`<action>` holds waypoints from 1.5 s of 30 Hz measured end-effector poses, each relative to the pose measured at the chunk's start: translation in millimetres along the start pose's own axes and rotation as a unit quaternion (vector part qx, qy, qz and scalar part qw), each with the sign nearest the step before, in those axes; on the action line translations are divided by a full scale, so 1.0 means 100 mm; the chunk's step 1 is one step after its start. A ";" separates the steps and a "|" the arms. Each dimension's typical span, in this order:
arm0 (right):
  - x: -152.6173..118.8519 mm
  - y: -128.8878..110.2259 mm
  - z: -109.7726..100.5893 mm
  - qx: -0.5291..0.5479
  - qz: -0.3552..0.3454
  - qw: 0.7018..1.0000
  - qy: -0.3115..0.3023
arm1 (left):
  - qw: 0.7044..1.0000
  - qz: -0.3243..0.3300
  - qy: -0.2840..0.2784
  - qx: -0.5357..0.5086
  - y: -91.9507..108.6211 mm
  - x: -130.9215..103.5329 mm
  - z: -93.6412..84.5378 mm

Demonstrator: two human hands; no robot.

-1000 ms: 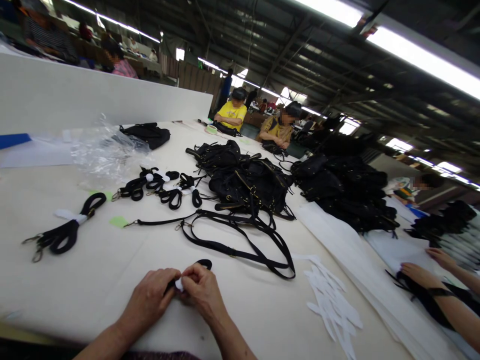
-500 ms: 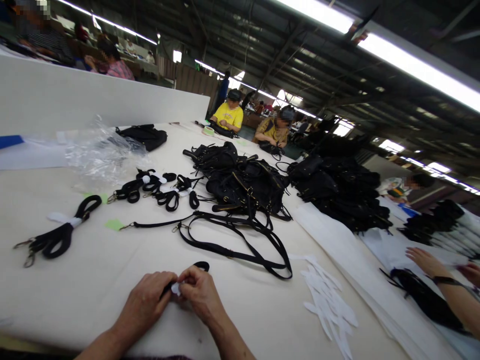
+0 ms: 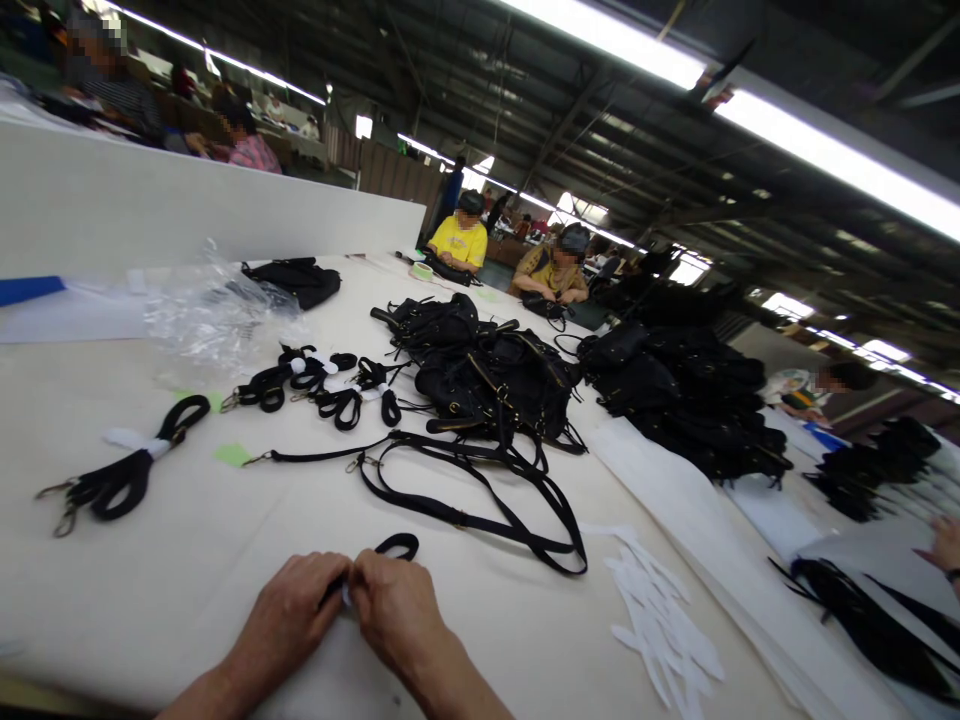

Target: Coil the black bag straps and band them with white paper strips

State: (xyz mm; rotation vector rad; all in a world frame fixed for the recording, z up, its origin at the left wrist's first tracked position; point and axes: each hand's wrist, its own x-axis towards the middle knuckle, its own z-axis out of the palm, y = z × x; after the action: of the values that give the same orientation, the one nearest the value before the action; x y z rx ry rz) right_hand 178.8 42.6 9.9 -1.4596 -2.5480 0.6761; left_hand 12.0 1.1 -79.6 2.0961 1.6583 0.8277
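Near the table's front edge, my left hand [image 3: 296, 605] is closed around a folded black strap [image 3: 401, 546], whose loop sticks out beyond my fingers. My right hand [image 3: 397, 605] meets it, fingers pinched on a small white strip [image 3: 346, 594] at the strap; most of the strip is hidden. To the left lies a bundled black strap [image 3: 124, 480] with metal clasps and a white band around it. Ahead of my hands, loose black straps [image 3: 480, 520] lie in long loops. A pile of white strips [image 3: 660, 610] is on the right.
Several banded straps [image 3: 330, 385] lie beside crumpled clear plastic [image 3: 225, 315]. Black bags [image 3: 495, 375] are heaped mid-table, with another heap [image 3: 675, 390] farther right. White sheets [image 3: 697, 510] run along the right. A co-worker's hand [image 3: 941, 545] is at the right edge, near a black bag.
My right hand has turned over the white strip, its back now facing me and covering more of it. The co-worker's hand at right has moved back toward the frame's edge.
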 end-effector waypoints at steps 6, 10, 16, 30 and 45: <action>-0.07 0.00 0.11 -0.059 -0.011 0.996 0.073 | 1.000 0.009 0.009 0.003 0.02 0.02 0.01; -0.04 0.08 0.20 -0.045 -0.054 0.987 0.143 | 1.000 0.010 0.007 -0.007 0.05 0.02 -0.01; -0.08 0.13 0.24 0.091 -0.077 0.978 0.173 | 1.000 -0.016 -0.007 -0.021 0.04 0.01 -0.02; 0.04 0.27 -0.13 0.000 -0.139 0.989 0.044 | 1.000 -0.006 0.003 -0.023 0.00 0.02 0.00; 0.10 0.25 -0.04 -0.149 -0.208 0.967 -0.002 | 0.999 -0.022 -0.027 -0.038 0.06 0.04 -0.05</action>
State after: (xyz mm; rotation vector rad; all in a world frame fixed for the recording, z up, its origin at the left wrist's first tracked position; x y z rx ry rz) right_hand 194.3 63.1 1.8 -0.9238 -2.9193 0.2408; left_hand 14.1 3.3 -71.2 2.0066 1.6134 0.8002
